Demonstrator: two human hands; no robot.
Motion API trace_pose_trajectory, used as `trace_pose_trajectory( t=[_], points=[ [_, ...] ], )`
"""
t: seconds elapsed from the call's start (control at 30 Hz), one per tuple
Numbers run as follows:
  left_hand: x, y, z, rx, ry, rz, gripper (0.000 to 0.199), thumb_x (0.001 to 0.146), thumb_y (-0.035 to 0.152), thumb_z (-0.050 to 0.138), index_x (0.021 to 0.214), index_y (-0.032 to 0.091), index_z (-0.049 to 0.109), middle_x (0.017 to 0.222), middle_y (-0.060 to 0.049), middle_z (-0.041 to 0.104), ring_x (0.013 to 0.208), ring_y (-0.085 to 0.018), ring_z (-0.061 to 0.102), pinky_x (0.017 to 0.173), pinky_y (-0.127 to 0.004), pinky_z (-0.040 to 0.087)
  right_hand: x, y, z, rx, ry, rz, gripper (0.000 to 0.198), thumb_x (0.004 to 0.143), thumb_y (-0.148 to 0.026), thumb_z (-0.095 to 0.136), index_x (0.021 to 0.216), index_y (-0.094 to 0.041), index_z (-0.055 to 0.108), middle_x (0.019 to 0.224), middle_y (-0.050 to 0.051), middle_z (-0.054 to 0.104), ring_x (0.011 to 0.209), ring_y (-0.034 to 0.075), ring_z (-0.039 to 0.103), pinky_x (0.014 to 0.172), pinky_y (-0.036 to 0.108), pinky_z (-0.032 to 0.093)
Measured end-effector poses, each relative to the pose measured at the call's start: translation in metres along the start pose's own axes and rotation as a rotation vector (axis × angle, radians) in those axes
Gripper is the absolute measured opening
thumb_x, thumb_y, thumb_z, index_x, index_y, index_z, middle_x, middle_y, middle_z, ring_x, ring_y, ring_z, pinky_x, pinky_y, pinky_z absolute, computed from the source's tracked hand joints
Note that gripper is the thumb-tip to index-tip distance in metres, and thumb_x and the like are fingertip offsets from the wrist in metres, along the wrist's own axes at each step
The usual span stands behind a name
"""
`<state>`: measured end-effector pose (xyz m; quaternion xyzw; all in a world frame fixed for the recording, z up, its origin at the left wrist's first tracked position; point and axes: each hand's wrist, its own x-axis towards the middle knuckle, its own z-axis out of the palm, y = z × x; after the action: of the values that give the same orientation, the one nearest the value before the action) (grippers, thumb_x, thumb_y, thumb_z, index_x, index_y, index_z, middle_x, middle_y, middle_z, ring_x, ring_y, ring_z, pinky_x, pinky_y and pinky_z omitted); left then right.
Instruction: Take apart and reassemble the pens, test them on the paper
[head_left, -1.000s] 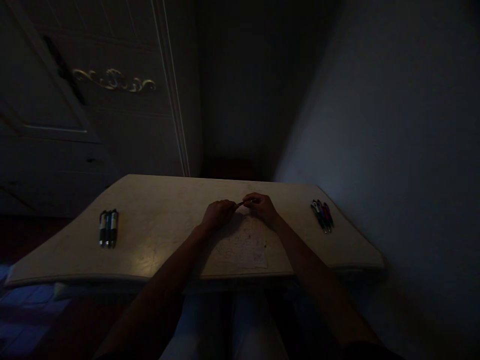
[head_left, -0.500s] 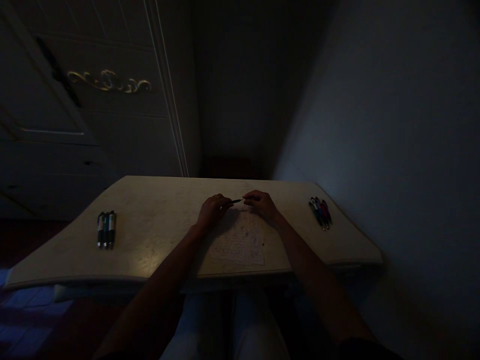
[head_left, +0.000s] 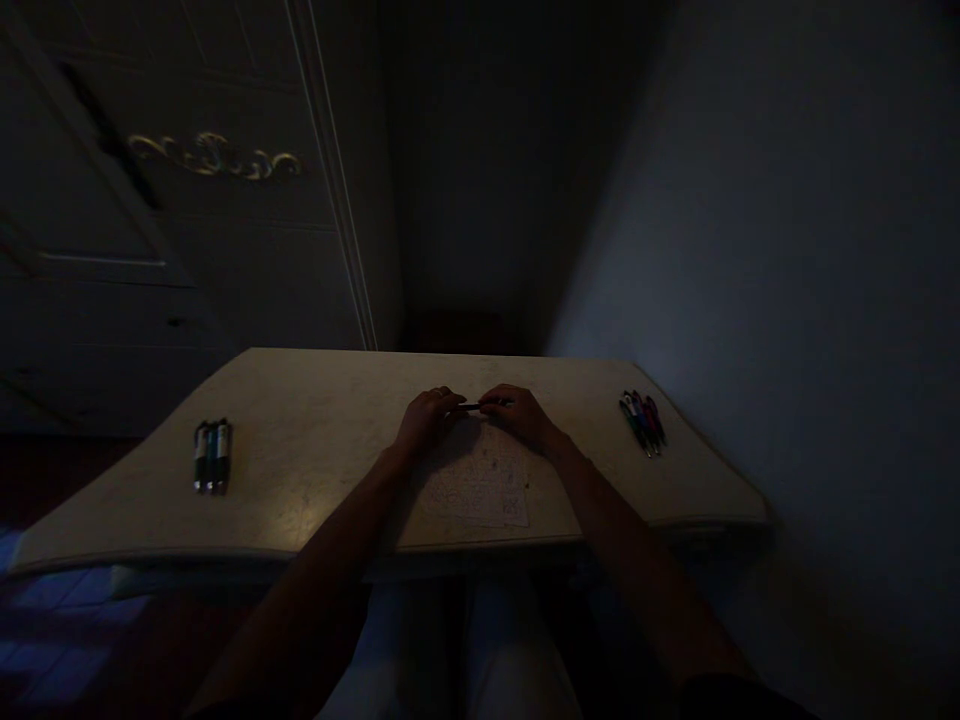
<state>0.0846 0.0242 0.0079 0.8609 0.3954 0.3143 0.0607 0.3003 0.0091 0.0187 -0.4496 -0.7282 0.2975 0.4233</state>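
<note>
A slim dark pen (head_left: 470,407) spans the gap between my two hands, lying about level above the papers. My left hand (head_left: 427,418) pinches its left end. The fingers of my right hand (head_left: 519,412) are closed round its right end. Whether the pen is whole or in parts is hard to tell in the dim light. Beneath my hands lie sheets of paper (head_left: 476,490) covered with writing or drawing, their far edge in shadow.
Several dark pens (head_left: 212,457) lie side by side at the left of the pale table (head_left: 315,390). Another bunch of pens (head_left: 643,424), some blue and red, lies at the right. A wall (head_left: 750,250) rises at the right, and a cabinet (head_left: 225,260) stands at the back left.
My right hand has moved slightly left and closed over the pen's right end, which was bare with a pale tip before. The pen has turned from slightly tilted to nearly level.
</note>
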Motion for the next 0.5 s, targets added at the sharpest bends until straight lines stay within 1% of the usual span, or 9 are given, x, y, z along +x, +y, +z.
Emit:
trace_pose_trajectory(
  t=[0.13,0.2,0.27,0.37,0.5],
  points=[
    [-0.0016,-0.0021,0.0007,-0.034,0.003,-0.024,0.027,0.084,0.021,0.065,0.111,0.02,0.068,0.095,-0.006,0.071,0.087,-0.021,0.066,0.08,-0.031,0.049,0.001,0.001,-0.0001,-0.013,0.014,0.04,0.016,0.078,-0.03,0.065,0.084,-0.017,0.071,0.086,0.005,0.069,0.083,0.019,0.062,0.08,0.031,0.046],
    [-0.0022,-0.0019,-0.0007,-0.049,0.021,-0.045,0.028,0.084,0.02,0.064,0.113,0.02,0.066,0.097,-0.006,0.07,0.087,-0.02,0.066,0.08,-0.031,0.049,0.0014,0.0023,-0.0003,-0.013,0.044,0.07,0.016,0.079,-0.03,0.062,0.085,-0.017,0.069,0.086,0.004,0.068,0.083,0.018,0.061,0.079,0.031,0.045],
    [-0.0023,-0.0009,-0.0026,-0.059,0.059,-0.074,0.024,0.085,0.021,0.063,0.11,0.019,0.066,0.097,-0.006,0.069,0.086,-0.019,0.065,0.078,-0.03,0.049,0.0015,0.0042,-0.0006,-0.021,0.078,0.082,0.016,0.079,-0.029,0.06,0.085,-0.017,0.068,0.086,0.003,0.068,0.082,0.018,0.06,0.079,0.03,0.045],
    [-0.0016,0.0015,-0.0055,-0.065,0.104,-0.108,0.013,0.088,0.026,0.06,0.097,0.019,0.067,0.092,-0.006,0.067,0.081,-0.019,0.064,0.073,-0.028,0.048,0.0011,0.0062,-0.0001,-0.039,0.106,0.069,0.015,0.079,-0.028,0.059,0.085,-0.018,0.067,0.086,0.003,0.067,0.082,0.018,0.058,0.079,0.03,0.044],
    [-0.0012,0.0051,-0.008,-0.064,0.088,-0.126,0.016,0.09,0.031,0.058,0.093,0.021,0.07,0.091,-0.006,0.069,0.082,-0.019,0.064,0.074,-0.029,0.047,0.0008,0.0058,0.0029,-0.1,0.124,0.057,0.012,0.08,-0.025,0.057,0.083,-0.019,0.066,0.086,0.003,0.066,0.083,0.018,0.057,0.079,0.031,0.043]
  ],
)
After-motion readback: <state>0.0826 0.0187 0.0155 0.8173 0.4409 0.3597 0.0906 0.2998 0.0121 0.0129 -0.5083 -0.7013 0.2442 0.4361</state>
